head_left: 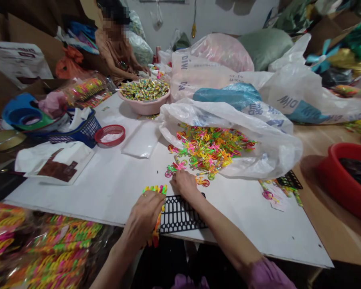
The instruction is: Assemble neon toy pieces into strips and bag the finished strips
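Observation:
A black plastic grid rack (pixel 183 214) lies at the table's near edge. Its left end carries a tight row of bright plastic pieces (pixel 155 188) in yellow, green, pink and orange. Over that row, my left hand (pixel 147 208) is closed, fingers curled across the pieces. My right hand (pixel 185 184) reaches past the rack to the near side of a pile of small bicycle-shaped plastic toys (pixel 210 146). Its fingers are bent in beside a pink and green toy (pixel 178 166); what they pinch, if anything, is hidden. The pile spills from a large translucent sack (pixel 258 160).
A pink basin (pixel 150 105) full of small wrapped pieces stands farther back, near a seated person (pixel 117 60). At left are a blue basket (pixel 88 126), a red basket (pixel 122 136) and a white pouch (pixel 84 154). A red tub (pixel 333 176) stands right; packed bags (pixel 60 249) lie lower left.

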`<control>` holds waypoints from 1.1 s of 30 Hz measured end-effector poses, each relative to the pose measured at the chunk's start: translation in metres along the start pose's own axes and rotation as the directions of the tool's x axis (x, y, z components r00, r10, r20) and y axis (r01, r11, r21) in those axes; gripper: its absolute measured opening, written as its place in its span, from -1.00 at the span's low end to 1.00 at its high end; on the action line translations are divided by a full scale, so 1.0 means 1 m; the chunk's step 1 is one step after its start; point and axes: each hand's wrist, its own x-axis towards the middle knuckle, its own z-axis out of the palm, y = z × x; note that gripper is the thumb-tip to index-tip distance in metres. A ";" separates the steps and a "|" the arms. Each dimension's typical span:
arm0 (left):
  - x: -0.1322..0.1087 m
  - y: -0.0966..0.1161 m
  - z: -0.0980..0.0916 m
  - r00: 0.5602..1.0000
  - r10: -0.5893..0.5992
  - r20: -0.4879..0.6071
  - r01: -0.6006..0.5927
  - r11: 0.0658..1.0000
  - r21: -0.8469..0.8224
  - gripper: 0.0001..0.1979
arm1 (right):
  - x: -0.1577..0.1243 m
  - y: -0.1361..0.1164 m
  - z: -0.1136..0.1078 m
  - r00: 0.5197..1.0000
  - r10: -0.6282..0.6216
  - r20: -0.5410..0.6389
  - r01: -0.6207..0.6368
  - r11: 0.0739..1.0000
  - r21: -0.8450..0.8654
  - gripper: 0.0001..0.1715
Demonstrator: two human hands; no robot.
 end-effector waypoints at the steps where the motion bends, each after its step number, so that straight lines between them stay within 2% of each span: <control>1: 0.001 -0.003 0.001 1.000 -0.018 0.013 0.018 1.000 0.007 -0.86 | 0.006 -0.002 -0.001 0.999 0.049 0.010 -0.050 0.998 0.039 -0.72; 4: 0.008 -0.017 0.000 0.994 -0.097 0.042 0.095 0.994 0.047 -0.85 | 0.018 -0.002 -0.007 0.996 0.084 0.005 -0.082 0.963 0.255 -0.73; 8: 0.023 -0.029 -0.007 0.979 -0.199 0.039 0.193 0.974 0.116 -0.83 | 0.007 0.010 -0.013 0.994 0.030 -0.101 0.033 0.823 0.568 -0.83; 12: 0.033 -0.021 -0.014 0.975 -0.220 -0.020 0.221 0.968 0.123 -0.78 | -0.017 0.014 -0.010 0.997 0.035 -0.067 0.015 0.780 0.626 -0.92; 14: 0.035 -0.012 -0.014 0.965 -0.253 -0.071 0.258 0.963 0.072 -0.72 | -0.027 0.010 -0.011 0.990 0.050 -0.132 0.044 0.782 0.622 -0.91; 17: 0.041 0.004 -0.011 0.921 -0.387 -0.050 0.385 0.922 -0.042 -0.67 | -0.035 0.003 -0.016 0.969 0.025 -0.245 0.138 0.769 0.624 -0.83; 19: 0.047 0.011 -0.008 0.881 -0.473 -0.006 0.472 0.879 -0.064 -0.69 | -0.035 0.002 -0.019 0.975 0.022 -0.223 0.140 0.718 0.682 -0.86; 21: 0.051 0.015 -0.009 0.884 -0.468 0.004 0.468 0.883 -0.043 -0.71 | -0.031 0.006 -0.022 0.981 0.064 -0.185 0.114 0.579 0.807 -0.85; 23: 0.052 0.017 -0.013 0.922 -0.387 -0.025 0.387 0.922 -0.021 -0.72 | -0.025 0.015 -0.023 0.977 0.148 -0.151 0.092 0.344 0.935 -0.76; 25: 0.048 0.016 -0.022 0.944 -0.320 -0.084 0.321 0.947 -0.008 -0.73 | -0.019 0.023 -0.022 0.983 0.184 -0.012 -0.013 0.135 0.991 -0.71; 26: 0.045 0.015 -0.027 0.945 -0.304 -0.120 0.306 0.952 -0.003 -0.74 | -0.018 0.026 -0.022 0.983 0.165 0.082 -0.096 0.081 0.992 -0.72; 28: 0.036 0.012 -0.037 0.941 -0.294 -0.167 0.300 0.954 0.011 -0.76 | -0.017 0.029 -0.021 0.976 0.080 0.201 -0.207 0.064 0.976 -0.74; 30: 0.024 0.008 -0.045 0.940 -0.294 -0.170 0.303 0.953 0.024 -0.79 | -0.019 0.028 -0.021 0.987 0.023 0.161 -0.162 0.102 0.981 -0.75; 31: 0.018 0.006 -0.048 0.941 -0.299 -0.158 0.307 0.951 0.029 -0.80 | -0.020 0.028 -0.022 0.994 0.001 0.114 -0.113 0.145 0.983 -0.77; 33: 0.007 0.004 -0.050 0.944 -0.301 -0.134 0.308 0.951 0.039 -0.81 | -0.022 0.026 -0.024 0.998 -0.026 0.064 -0.053 0.309 0.950 -0.84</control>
